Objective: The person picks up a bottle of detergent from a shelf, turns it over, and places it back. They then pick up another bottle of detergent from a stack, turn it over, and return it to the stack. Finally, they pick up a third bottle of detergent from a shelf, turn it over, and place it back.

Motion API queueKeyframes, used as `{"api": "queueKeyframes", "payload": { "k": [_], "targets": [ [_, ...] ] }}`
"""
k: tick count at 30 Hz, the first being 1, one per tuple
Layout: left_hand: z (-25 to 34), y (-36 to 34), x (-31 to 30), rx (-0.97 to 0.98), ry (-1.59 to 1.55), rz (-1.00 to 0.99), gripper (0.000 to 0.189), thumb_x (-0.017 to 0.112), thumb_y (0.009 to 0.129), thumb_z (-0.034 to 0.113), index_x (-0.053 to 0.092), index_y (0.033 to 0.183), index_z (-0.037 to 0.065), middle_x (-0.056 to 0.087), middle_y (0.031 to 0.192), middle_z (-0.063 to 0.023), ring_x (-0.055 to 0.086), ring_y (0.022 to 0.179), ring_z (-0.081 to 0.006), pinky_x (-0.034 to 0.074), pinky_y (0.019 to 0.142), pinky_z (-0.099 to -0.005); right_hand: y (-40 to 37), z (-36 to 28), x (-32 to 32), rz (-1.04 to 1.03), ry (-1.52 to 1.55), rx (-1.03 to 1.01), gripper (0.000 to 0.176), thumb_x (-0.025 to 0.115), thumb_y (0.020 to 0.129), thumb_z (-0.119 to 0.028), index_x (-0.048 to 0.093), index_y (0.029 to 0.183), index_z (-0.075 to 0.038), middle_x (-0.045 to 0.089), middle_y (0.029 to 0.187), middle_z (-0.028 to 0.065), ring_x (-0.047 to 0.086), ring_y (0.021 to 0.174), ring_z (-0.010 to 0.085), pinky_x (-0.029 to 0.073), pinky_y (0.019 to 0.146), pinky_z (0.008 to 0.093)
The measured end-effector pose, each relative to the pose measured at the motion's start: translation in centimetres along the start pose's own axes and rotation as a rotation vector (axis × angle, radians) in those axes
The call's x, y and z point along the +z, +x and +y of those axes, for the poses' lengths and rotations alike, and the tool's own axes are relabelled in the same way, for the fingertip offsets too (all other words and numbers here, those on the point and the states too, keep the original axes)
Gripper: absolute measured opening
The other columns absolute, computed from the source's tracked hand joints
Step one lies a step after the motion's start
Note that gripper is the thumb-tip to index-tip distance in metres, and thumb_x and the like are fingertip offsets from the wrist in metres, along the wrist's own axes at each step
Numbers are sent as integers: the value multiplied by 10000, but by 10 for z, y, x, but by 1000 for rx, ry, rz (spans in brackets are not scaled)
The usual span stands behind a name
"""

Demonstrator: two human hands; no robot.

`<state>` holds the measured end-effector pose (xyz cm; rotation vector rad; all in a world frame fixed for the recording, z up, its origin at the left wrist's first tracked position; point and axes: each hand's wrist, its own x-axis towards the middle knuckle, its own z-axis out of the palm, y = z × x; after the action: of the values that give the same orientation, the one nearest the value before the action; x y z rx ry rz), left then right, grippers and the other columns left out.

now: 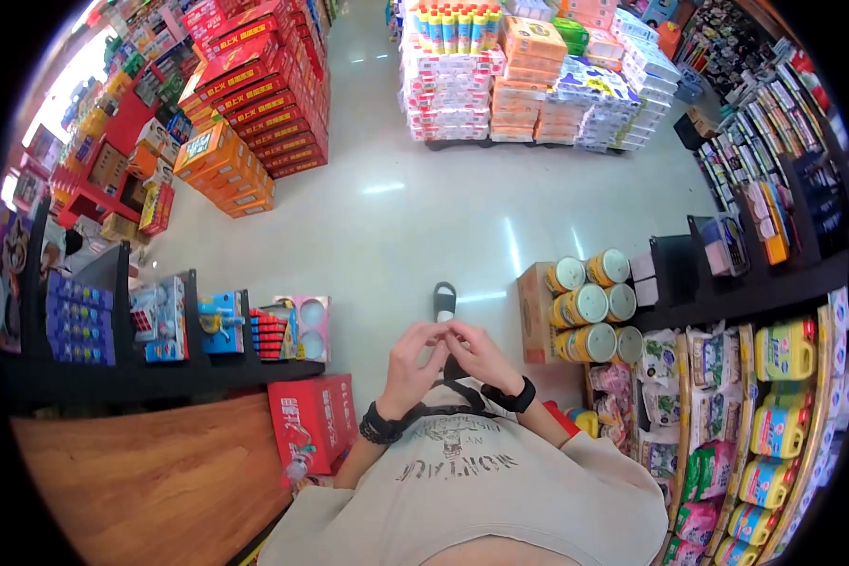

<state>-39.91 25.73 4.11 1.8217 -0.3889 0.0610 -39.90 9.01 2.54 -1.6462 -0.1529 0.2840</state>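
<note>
My left hand (413, 357) and my right hand (477, 356) are in front of my belly, above the floor. Their fingertips meet in the middle, with the fingers half bent and the thumbs held off from the palms. No object shows in either one. A dark beaded bracelet (380, 426) circles my left wrist, and a black band (509, 394) is on my right. Beneath the hands, one foot in a dark slide sandal (444, 298) points forward on the grey floor.
Yellow-labelled cans (580, 307) stand on a carton to the right, beside shelves of detergent bottles (785, 351). At left are a wooden counter (151, 472), a red box (313, 424) and a toy shelf (160, 379). Ahead rise red cartons (264, 104) and tissue packs (528, 90).
</note>
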Motion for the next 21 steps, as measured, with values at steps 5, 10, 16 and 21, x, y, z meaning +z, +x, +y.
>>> {"api": "queueKeyframes", "payload": {
  "k": [5,10,16,21],
  "targets": [
    [-40,94,-6,6,54,5,204,652,893,-64,684,1090,-19,683,1063,-152,699,888,-239,566,795,-311,100,20,-34,-24,-2,-35,194,539,1012,-64,650,1149,16,715,999,179,698,912,278,534,811,343],
    [-56,210,-13,11,102,21,192,650,900,-60,694,1081,-13,698,1056,-141,701,897,-230,560,808,-312,210,-7,-89,-30,-82,-170,192,536,1019,-44,630,1162,43,703,969,144,654,875,193,518,789,308],
    [-72,334,-21,18,114,53,174,668,891,-44,702,1057,-3,717,1052,-150,698,922,-286,557,828,-350,318,-19,-134,43,6,-231,182,574,1000,-20,650,1153,45,707,985,126,666,883,195,523,802,305],
    [-95,404,-25,33,73,70,166,646,893,-67,699,1044,-24,712,1041,-146,698,917,-248,551,831,-324,385,-27,-159,43,-6,-191,178,584,995,-19,660,1142,49,713,984,131,674,883,200,525,801,307]
  ]
}}
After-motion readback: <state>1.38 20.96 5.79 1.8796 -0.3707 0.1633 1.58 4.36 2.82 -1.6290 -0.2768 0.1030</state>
